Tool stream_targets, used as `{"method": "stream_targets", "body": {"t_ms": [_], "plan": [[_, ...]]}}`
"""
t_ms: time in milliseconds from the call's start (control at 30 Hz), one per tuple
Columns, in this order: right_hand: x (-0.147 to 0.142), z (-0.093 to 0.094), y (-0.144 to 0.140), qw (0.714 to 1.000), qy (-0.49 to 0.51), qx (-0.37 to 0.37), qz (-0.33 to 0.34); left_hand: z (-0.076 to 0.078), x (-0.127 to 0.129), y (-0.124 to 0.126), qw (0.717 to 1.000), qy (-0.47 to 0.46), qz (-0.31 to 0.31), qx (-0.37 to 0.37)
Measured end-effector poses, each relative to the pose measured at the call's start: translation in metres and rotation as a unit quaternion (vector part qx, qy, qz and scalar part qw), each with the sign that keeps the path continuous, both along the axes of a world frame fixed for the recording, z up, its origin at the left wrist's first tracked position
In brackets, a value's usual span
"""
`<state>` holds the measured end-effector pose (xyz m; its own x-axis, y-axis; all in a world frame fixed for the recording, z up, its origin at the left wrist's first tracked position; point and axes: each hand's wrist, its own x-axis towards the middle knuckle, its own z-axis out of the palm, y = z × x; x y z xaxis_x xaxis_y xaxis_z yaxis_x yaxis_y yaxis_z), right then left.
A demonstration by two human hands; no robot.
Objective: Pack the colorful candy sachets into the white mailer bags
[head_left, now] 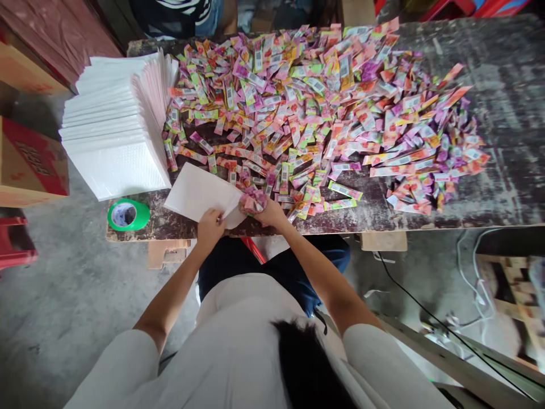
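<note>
Worn dark table (502, 113) on grey concrete floor (63, 295), heaped with bright sachets (323, 108).

Glossy plastic sachets (323, 113), matt white padded envelopes (114, 130), scuffed, rough wooden tabletop (506, 113), shiny green tape roll (128, 215).

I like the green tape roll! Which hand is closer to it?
Left. The left hand pinches the white bag, right beside the green tape roll. The right hand grips sachets farther away.
</note>
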<state>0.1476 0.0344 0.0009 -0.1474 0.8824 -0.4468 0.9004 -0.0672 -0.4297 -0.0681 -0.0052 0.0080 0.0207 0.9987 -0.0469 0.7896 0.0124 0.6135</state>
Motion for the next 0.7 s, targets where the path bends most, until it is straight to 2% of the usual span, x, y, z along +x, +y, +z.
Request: {"method": "stream_targets", "body": {"t_ms": [100, 167, 233, 333, 400, 467, 567, 633, 700], "plan": [[-0.009, 0.003, -0.003, 0.998, -0.051, 0.025, -0.020, -0.003, 0.006, -0.004, 0.995, -0.065, 0.066, -0.040], [-0.019, 0.003, -0.015, 0.993, -0.094, 0.072, 0.006, -0.004, 0.011, 0.001, 0.988, -0.091, 0.114, -0.041], [-0.026, 0.003, -0.028, 0.985, -0.122, 0.110, 0.055, -0.004, 0.015, 0.013, 0.988, -0.083, 0.127, -0.028], [-0.028, 0.002, -0.039, 0.974, -0.130, 0.128, 0.136, 0.000, 0.020, 0.034, 0.995, -0.040, 0.094, -0.023], [-0.027, 0.004, -0.039, 0.969, -0.130, 0.131, 0.166, 0.005, 0.022, 0.045, 0.998, -0.008, 0.066, -0.019], [-0.027, 0.008, -0.034, 0.968, -0.137, 0.131, 0.165, 0.013, 0.025, 0.049, 0.999, 0.024, 0.040, 0.004], [-0.029, 0.016, -0.020, 0.975, -0.147, 0.103, 0.131, 0.026, 0.029, 0.041, 0.997, 0.069, -0.015, 0.042], [-0.031, 0.023, -0.007, 0.983, -0.131, 0.060, 0.111, 0.033, 0.030, 0.030, 0.993, 0.099, -0.056, 0.036], [-0.031, 0.028, 0.008, 0.989, -0.103, 0.018, 0.106, 0.036, 0.029, 0.019, 0.990, 0.125, -0.067, 0.012]]}}
